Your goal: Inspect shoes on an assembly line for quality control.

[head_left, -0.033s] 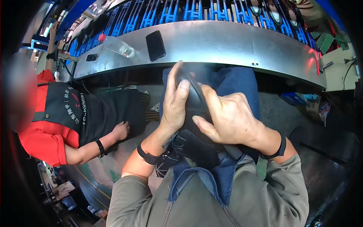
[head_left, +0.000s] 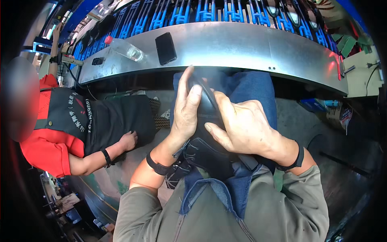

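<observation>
A black lace-up shoe [head_left: 208,117] is held over my lap, its toe pointing away from me and its laced opening toward my body. My left hand [head_left: 186,109] grips the shoe's left side, thumb on the upper near the toe and fingers partly hidden behind it. On the right side, my right hand [head_left: 246,123] is closed round the shoe, with the thumb lying on top of the upper and the index finger along the edge by the toe. Both hands touch the shoe, and its underside is out of sight.
Ahead runs a curved metal ledge [head_left: 225,44] bearing a black phone [head_left: 166,48] and a clear bottle with a red cap [head_left: 125,49]. Blue racks [head_left: 207,12] stand behind it. At my left sits a person in a red shirt and dark apron [head_left: 109,117].
</observation>
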The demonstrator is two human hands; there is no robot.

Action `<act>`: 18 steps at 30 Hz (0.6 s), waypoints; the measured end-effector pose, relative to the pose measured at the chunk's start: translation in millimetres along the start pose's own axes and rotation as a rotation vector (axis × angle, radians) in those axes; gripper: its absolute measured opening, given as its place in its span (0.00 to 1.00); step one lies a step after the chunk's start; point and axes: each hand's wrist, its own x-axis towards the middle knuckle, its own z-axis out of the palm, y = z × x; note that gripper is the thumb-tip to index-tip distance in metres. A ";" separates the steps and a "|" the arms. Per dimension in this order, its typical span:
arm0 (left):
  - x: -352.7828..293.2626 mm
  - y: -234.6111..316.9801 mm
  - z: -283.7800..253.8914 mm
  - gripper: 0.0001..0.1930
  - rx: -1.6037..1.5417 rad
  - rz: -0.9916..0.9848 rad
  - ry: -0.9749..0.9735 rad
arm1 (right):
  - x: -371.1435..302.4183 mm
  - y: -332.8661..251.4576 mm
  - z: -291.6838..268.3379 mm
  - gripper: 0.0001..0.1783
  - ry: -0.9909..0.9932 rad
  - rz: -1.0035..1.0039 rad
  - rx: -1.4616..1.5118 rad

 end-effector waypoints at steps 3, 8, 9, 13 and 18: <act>1.9 -12.7 -5.7 0.38 -0.060 -0.102 0.020 | -8.5 1.8 11.0 0.31 0.073 0.007 -0.056; 7.1 -49.2 -15.0 0.38 -0.572 -0.331 -0.017 | -72.1 -10.2 13.0 0.33 -0.047 0.109 -0.057; 4.9 -46.4 -12.2 0.38 -0.654 -0.354 -0.093 | -91.5 -9.8 14.2 0.35 -0.066 0.086 -0.058; 15.2 -101.8 -25.1 0.31 -0.513 -0.400 -0.133 | -109.3 -4.6 12.5 0.39 -0.063 0.143 -0.137; 36.6 -23.7 26.1 0.18 -0.468 -0.407 0.003 | -69.4 36.8 23.9 0.33 0.214 -0.388 -0.114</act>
